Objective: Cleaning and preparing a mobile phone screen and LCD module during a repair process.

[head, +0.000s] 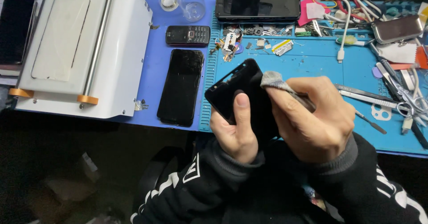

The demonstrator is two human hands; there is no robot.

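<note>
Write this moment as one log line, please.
left hand: holds phone | right hand: presses cloth on phone | mat: tools, parts

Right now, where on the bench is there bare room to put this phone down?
Bare mat lies between the parts tray row above and your right hand, bordered right by the flat metal tools. A narrower blue strip runs between the white machine and the black phone. The right edge is crowded.

Your left hand (pixel 236 135) grips a black phone screen (pixel 238 95) tilted above the worktop (pixel 312 63) — thumb lying on the glass. Your right hand (pixel 312 119) presses a grey cloth (pixel 273 79) onto its upper edge — another dark phone (pixel 181 87) lies just left.
</note>
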